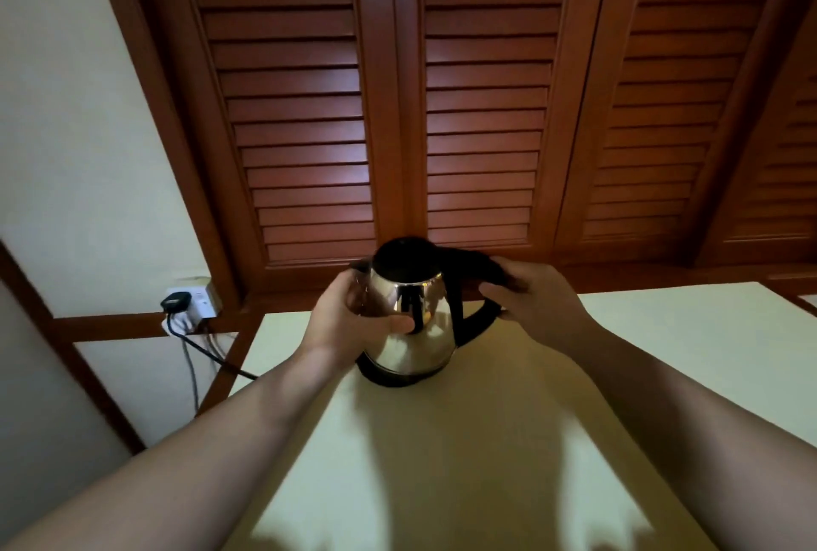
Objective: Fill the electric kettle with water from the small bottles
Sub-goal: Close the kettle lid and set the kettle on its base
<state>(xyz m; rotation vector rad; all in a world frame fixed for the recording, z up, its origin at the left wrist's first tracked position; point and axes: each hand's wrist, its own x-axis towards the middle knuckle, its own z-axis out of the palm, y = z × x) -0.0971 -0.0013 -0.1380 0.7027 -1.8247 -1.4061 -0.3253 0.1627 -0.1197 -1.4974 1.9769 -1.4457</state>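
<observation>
Right, head view, the only one you have. Your kettle [409, 320] stands upright on the pale table [663, 329], roughly centre frame, on its dark base, long axis vertical, lid [404, 256] down and black on top.

Your left hand [349, 320] wraps the steel body from the left, fingers curled round the far side, thumb [400, 324] pressed across the front. Your right hand [526, 298] grips the black handle [475, 285] on the kettle's right, fingers curled over its top. Both hands are on it, neither nearer than the other.

The relation that matters: the lid sits directly above and between your two hands, and the handle points right. My read is that the lid must open next, and the right thumb is best placed for any release near the handle top; I can't see a button.

No bottles in frame, so the water source is somewhere off view.

A black plug [174, 299] sits in the wall socket [194, 303] at left, with a cord [208, 351] trailing down towards the table.

No brand, label or readable writing anywhere on kettle or socket.
</observation>
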